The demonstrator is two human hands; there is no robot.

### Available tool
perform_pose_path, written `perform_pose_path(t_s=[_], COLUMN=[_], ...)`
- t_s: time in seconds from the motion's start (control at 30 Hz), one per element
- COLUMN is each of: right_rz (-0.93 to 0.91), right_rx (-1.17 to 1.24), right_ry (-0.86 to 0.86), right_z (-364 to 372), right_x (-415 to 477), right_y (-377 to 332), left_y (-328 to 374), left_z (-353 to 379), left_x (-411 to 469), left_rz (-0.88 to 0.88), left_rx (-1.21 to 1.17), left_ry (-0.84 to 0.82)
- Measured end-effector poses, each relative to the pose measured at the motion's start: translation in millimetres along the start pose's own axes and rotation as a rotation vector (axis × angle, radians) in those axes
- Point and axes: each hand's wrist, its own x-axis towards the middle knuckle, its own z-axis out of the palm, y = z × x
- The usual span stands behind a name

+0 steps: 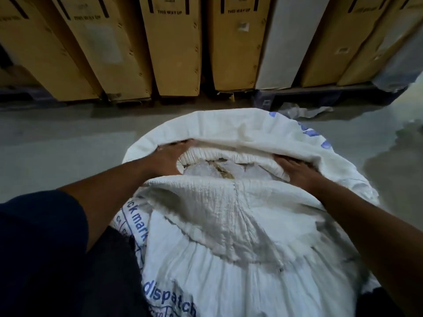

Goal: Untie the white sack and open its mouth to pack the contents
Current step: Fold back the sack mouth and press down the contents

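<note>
The white sack lies on the grey floor just in front of the person, its body running from near to far, with the mouth at the far end, facing up and away toward the row of cardboard cartons that stand beyond it. No tie shows at the neck, so I judge the untying done and the widening of the mouth to be the step in hand. The left hand is tucked under the far lip at the left corner of the opening, fingers curled into the woven cloth; the right hand grips the rolled rim at the right corner, closed on the fabric. Between them, clear plastic-wrapped contents show through the gap. To do this well, the hands should draw the two corners apart evenly and roll the far lip back on itself, so the rim stays open without being held, and the near flap should be pressed down flat
</note>
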Motion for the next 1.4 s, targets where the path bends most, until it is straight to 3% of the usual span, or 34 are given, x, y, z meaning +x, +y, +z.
perform_pose_path(t_s=[0.23,0.33,0.4,0.5,0.57,0.7,0.87,1.07,1.27,1.4], right_rz=[-0.001,0.020,0.021,-0.071,-0.153,-0.305,-0.353,-0.289,-0.215,-0.170], right_rx=[0.317,0.331,0.273,0.273,0.303,0.171,0.036,-0.190,-0.225,-0.219], right_ry=[-0.111,-0.174,-0.125,-0.022,-0.070,-0.195,-0.194,-0.221,-0.264,-0.285], right_z=[-6.1,-44.5,-75.0,-107.0,-113.3,-101.7,-78.8,-38.6,-17.8,-9.2], right_x=[2.5,-16.8,-35.9,-69.0,-93.8,-135.9,-187.9,-251.7,-288.6,-300.1], right_y=[-9.1,-25.3,-38.7,-63.9,-82.4,-104.5,-115.3,-118.1,-117.7,-124.4], left_y=[-6.4,2.6,9.4,21.7,39.2,84.0,109.8,124.5,141.7,156.3], left_z=[2.7,-3.0,-9.4,-23.0,-28.0,-15.7,21.3,53.7,64.6,74.8], left_x=[14.9,5.8,-4.1,-23.1,-42.1,-89.2,-139.4,-187.4,-222.8,-234.5], left_rz=[-0.122,-0.111,-0.062,-0.004,0.055,0.194,0.280,0.143,-0.049,-0.025], left_rx=[-0.161,-0.112,0.004,0.094,0.086,0.224,0.392,0.451,0.565,0.644], left_ry=[-0.115,-0.068,0.008,0.145,0.181,0.038,-0.041,-0.189,-0.346,-0.403])
